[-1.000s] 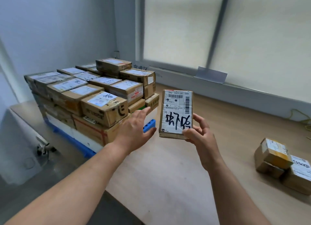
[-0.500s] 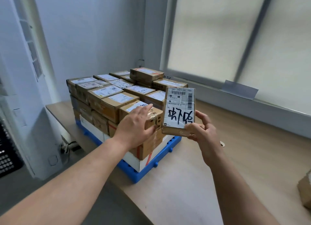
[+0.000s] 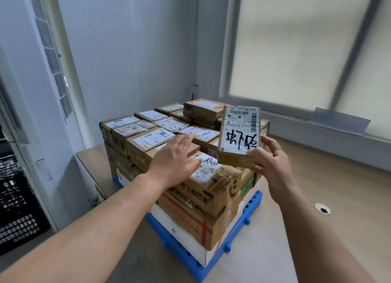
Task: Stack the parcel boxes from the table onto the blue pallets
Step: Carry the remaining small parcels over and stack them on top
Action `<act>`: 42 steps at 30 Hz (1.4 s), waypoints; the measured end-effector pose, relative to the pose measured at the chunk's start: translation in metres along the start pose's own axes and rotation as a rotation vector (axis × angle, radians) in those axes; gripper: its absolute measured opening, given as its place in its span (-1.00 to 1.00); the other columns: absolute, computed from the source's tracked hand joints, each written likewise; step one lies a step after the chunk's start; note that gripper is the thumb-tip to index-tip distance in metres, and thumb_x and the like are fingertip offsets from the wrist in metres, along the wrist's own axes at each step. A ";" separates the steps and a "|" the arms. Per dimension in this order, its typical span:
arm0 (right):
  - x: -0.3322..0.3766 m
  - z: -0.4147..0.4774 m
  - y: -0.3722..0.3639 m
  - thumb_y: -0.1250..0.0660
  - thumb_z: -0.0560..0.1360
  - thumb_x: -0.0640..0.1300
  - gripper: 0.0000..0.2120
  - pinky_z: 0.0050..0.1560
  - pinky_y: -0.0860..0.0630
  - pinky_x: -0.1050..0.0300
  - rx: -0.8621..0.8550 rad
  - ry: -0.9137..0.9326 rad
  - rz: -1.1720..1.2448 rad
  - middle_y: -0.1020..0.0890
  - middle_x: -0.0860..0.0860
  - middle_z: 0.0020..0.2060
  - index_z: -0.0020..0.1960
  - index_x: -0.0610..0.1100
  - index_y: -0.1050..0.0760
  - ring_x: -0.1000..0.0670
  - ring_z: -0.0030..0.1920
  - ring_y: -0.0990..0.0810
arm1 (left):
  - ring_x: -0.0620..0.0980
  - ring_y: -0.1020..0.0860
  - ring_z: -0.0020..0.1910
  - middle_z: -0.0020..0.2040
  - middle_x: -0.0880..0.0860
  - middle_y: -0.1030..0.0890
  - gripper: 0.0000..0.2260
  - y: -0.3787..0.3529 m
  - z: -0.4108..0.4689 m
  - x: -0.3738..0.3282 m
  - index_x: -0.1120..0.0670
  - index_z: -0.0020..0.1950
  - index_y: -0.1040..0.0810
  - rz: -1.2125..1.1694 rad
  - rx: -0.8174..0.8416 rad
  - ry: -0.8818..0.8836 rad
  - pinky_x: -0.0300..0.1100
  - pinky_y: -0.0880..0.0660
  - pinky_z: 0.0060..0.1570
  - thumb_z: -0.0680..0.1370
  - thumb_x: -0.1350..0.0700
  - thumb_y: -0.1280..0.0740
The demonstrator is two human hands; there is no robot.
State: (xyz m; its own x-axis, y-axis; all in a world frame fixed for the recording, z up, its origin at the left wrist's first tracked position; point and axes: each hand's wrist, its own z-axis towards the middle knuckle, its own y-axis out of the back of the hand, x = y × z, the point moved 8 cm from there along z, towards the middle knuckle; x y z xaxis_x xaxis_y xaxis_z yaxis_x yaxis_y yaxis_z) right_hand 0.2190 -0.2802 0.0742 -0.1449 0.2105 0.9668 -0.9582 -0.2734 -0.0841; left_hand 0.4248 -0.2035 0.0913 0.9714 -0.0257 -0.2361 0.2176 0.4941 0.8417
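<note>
My right hand [image 3: 273,162] holds a flat parcel [image 3: 240,134] upright. The thumb is on its lower front corner, and the other fingers [image 3: 268,140] curl round its right edge and back. The label faces me, with barcodes at the top and big black handwriting across the lower half. The parcel is in the air to the left of those fingers. Its bottom edge is just above the near corner of the stack [image 3: 135,138], and I see it touching nothing but my hand.

My left hand [image 3: 175,162] is spread flat and holds nothing, its fingers [image 3: 186,139] straight and a little apart. It lies over the top layer of the stack, fingertips pointing away from me. I cannot tell whether the palm presses the cardboard or hovers just above it.

The corner box [image 3: 211,189], with black print on its side, sits just right of my left thumb and directly beneath the parcel. A high box [image 3: 203,109] rides above the rest, beyond my left fingertips and just left of the parcel's top corner.

The stack is brown boxes with white labels in several layers, with a white box [image 3: 179,234] at the bottom. It stands on a blue pallet [image 3: 232,248], below both hands, and the pallet rests on the desk [image 3: 296,240].

Down and to the right of my right fingers, well apart from them, is a round cable hole [image 3: 322,208] in the desk. Far left of my left arm and lower than the desk stands a black crate [image 3: 17,208]. Beyond the parcel hangs a pale blind [image 3: 296,49].
</note>
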 end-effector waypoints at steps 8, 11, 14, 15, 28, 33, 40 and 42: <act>-0.005 0.058 0.014 -0.41 0.44 -0.18 -0.53 -0.34 -0.52 0.24 -0.126 -0.001 -0.025 -0.65 -0.04 -0.04 0.31 -0.04 -0.37 0.11 -0.23 -0.67 | -0.04 -0.29 0.41 0.44 0.00 -0.32 -0.38 -0.019 0.072 0.011 0.00 0.52 -0.13 -0.018 -0.028 -0.102 -0.11 -0.34 0.29 0.54 -0.12 -0.29; -0.015 0.074 0.019 -0.35 0.48 -0.15 -0.59 -0.18 -0.53 0.09 -0.158 -0.034 -0.050 -0.66 -0.08 0.01 0.31 -0.04 -0.38 -0.02 -0.09 -0.64 | -0.05 -0.30 0.40 0.43 -0.01 -0.33 -0.35 -0.029 0.090 0.009 0.00 0.52 -0.12 -0.042 -0.030 -0.158 -0.10 -0.37 0.26 0.52 -0.15 -0.29; -0.020 0.084 0.016 -0.36 0.47 -0.09 -0.59 -0.13 -0.53 0.04 -0.171 -0.075 -0.096 -0.67 -0.08 0.00 0.30 -0.03 -0.39 -0.10 0.00 -0.64 | -0.06 -0.32 0.38 0.42 -0.01 -0.35 -0.29 -0.042 0.104 0.006 -0.01 0.53 -0.09 -0.103 0.040 -0.207 -0.06 -0.42 0.25 0.49 -0.20 -0.31; -0.020 0.086 0.013 -0.36 0.47 -0.08 -0.57 -0.15 -0.52 0.06 -0.175 -0.086 -0.106 -0.67 -0.08 0.00 0.31 -0.03 -0.39 -0.10 -0.01 -0.63 | -0.06 -0.32 0.39 0.42 -0.01 -0.34 -0.27 -0.047 0.108 0.004 -0.02 0.54 -0.07 -0.133 0.079 -0.224 -0.04 -0.40 0.27 0.48 -0.22 -0.32; -0.028 0.095 -0.024 -0.38 0.38 0.25 -0.30 0.03 -0.61 0.07 -0.257 -0.090 -0.444 -0.60 0.08 0.16 0.44 0.07 -0.30 0.11 0.02 -0.61 | -0.09 -0.47 0.24 0.33 -0.07 -0.48 -0.33 -0.080 0.146 0.013 -0.07 0.52 -0.16 -0.581 0.245 -0.268 -0.14 -0.44 0.23 0.49 -0.07 -0.39; -0.032 0.098 -0.031 -0.48 0.38 0.02 -0.23 0.17 -0.53 -0.05 -0.288 -0.123 -0.671 -0.58 0.12 0.13 0.50 0.14 -0.20 0.04 0.15 -0.54 | -0.12 -0.49 0.14 0.23 -0.10 -0.52 -0.41 -0.092 0.156 0.023 -0.09 0.49 -0.21 -0.608 0.297 -0.266 -0.19 -0.44 0.17 0.51 -0.02 -0.38; -0.028 0.098 -0.033 -0.45 0.35 -0.03 -0.30 0.18 -0.51 -0.08 -0.363 -0.072 -0.721 -0.61 0.10 0.14 0.43 0.15 -0.29 0.00 0.14 -0.57 | -0.23 -0.55 -0.06 0.12 -0.12 -0.57 -0.48 -0.086 0.165 0.022 -0.10 0.42 -0.32 -0.664 0.256 -0.325 -0.38 -0.46 -0.05 0.49 0.03 -0.40; -0.020 0.103 -0.034 -0.45 0.41 -0.07 -0.35 0.20 -0.50 -0.05 -0.365 -0.060 -0.727 -0.60 0.11 0.16 0.43 0.13 -0.30 0.03 0.16 -0.55 | -0.22 -0.55 -0.09 0.06 -0.13 -0.58 -0.48 -0.077 0.172 0.023 -0.09 0.41 -0.34 -0.647 0.196 -0.337 -0.44 -0.42 -0.08 0.49 0.05 -0.41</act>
State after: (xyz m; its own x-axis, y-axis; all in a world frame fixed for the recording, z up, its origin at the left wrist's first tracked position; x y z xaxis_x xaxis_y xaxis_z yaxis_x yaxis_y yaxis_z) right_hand 0.2802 -0.3719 0.0823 0.5477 0.1636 0.8205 -0.8291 0.2373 0.5062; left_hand 0.4463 -0.3914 0.1044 0.6135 -0.5380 -0.5780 0.7369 0.1269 0.6640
